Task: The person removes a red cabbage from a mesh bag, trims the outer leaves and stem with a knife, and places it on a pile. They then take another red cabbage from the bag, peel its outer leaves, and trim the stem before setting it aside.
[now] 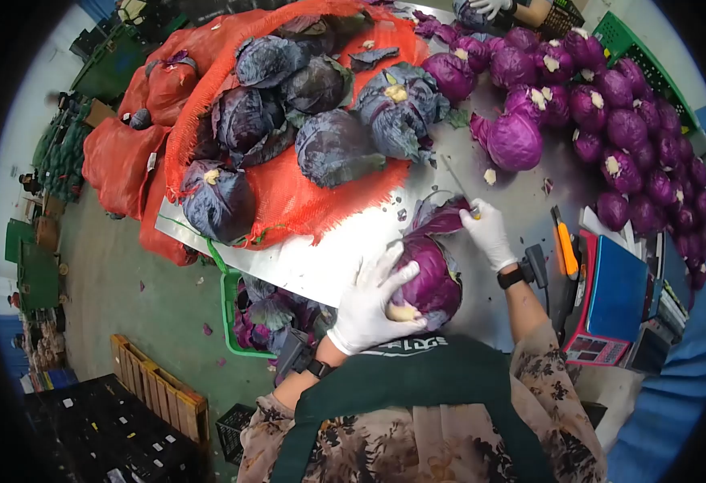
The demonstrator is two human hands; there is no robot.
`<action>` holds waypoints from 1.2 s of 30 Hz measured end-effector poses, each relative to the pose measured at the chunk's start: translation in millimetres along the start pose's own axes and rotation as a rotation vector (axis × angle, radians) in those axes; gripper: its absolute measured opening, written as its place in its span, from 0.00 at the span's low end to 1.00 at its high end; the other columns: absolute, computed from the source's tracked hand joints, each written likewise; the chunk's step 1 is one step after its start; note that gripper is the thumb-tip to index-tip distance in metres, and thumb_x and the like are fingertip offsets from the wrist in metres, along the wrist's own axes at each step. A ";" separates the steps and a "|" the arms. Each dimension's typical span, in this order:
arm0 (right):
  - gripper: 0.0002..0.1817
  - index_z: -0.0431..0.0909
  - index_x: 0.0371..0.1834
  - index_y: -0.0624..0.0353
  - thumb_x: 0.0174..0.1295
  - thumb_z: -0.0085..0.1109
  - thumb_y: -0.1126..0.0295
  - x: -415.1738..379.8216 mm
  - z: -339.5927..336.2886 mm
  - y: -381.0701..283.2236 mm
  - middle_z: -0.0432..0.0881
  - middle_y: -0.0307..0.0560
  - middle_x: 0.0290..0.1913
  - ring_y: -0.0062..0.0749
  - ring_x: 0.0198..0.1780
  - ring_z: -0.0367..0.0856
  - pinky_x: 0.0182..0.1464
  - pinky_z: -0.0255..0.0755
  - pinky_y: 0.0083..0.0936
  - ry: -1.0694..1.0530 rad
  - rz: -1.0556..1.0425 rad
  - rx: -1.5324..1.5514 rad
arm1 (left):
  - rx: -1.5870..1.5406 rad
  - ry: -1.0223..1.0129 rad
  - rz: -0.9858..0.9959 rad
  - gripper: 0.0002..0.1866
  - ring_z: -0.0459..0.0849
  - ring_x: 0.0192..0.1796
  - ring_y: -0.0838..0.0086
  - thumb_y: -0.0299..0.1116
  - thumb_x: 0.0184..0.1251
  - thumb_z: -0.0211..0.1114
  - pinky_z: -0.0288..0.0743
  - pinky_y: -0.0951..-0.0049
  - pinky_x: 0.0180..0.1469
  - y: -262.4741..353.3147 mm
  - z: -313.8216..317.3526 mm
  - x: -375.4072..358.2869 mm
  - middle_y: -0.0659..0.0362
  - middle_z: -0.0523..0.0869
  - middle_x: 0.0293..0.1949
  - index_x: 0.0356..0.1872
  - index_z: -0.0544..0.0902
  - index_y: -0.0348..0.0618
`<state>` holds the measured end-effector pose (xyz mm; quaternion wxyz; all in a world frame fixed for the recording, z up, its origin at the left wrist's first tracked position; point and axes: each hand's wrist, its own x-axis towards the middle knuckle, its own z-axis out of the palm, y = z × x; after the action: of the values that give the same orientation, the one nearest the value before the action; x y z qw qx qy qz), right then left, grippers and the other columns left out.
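Observation:
A purple cabbage [433, 282] lies on the metal table right in front of me, its pale stem end towards my body. My left hand [375, 302], in a white glove, is spread over the left side of this cabbage. In my gloved right hand [490, 233] is a knife [455, 178], its blade pointing up and away from me. The right hand's fingers are also against a loose outer leaf [441, 219] at the cabbage's far side. Dark untrimmed cabbages [337, 149] rest on a red mesh bag [288, 197] beyond my left hand.
Trimmed purple cabbages [627, 129] are heaped at the right. An orange-handled tool [565, 245] and a blue-topped scale [620, 278] stand right of my right hand. A green crate [232, 322] of leaves is below the table's left edge. Another person's gloved hand [491, 6] shows at the top.

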<state>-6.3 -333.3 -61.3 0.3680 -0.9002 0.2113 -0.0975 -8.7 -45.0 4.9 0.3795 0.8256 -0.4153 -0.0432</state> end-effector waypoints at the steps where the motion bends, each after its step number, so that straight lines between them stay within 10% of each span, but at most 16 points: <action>1: 0.14 0.79 0.36 0.62 0.59 0.62 0.61 -3.5 -0.9 8.8 0.82 0.59 0.31 0.55 0.35 0.83 0.39 0.74 0.41 -0.005 0.013 0.010 | -0.079 0.009 -0.033 0.43 0.65 0.72 0.52 0.51 0.41 0.79 0.51 0.43 0.72 -2.7 -3.3 -0.8 0.47 0.68 0.69 0.63 0.75 0.51; 10: 0.37 0.72 0.62 0.60 0.53 0.71 0.49 -56.0 -49.9 -85.4 0.83 0.53 0.46 0.42 0.46 0.83 0.50 0.75 0.32 -0.371 -0.201 0.176 | 0.083 -0.108 -0.052 0.51 0.71 0.61 0.50 0.52 0.33 0.81 0.66 0.53 0.64 -5.8 -25.5 28.8 0.44 0.72 0.58 0.67 0.71 0.52; 22: 0.06 0.78 0.33 0.58 0.55 0.59 0.68 -41.8 -35.5 -69.6 0.82 0.56 0.30 0.55 0.30 0.81 0.30 0.73 0.42 -0.071 -0.382 -0.256 | -0.008 -0.086 0.010 0.49 0.67 0.70 0.47 0.46 0.35 0.79 0.60 0.51 0.71 -11.0 -6.7 23.2 0.43 0.69 0.67 0.66 0.71 0.44; 36: 0.11 0.80 0.31 0.60 0.56 0.58 0.63 -6.9 -0.2 5.8 0.81 0.60 0.27 0.58 0.32 0.81 0.34 0.74 0.43 -0.108 -0.047 -0.185 | -0.221 0.056 -0.005 0.48 0.66 0.71 0.48 0.40 0.36 0.81 0.59 0.54 0.72 -24.8 -3.9 -27.2 0.42 0.68 0.68 0.66 0.70 0.44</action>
<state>-14.3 -334.0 -65.4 0.2918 -0.9390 0.1781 -0.0378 -8.8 -14.1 -15.4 0.4794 0.7808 -0.3950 -0.0666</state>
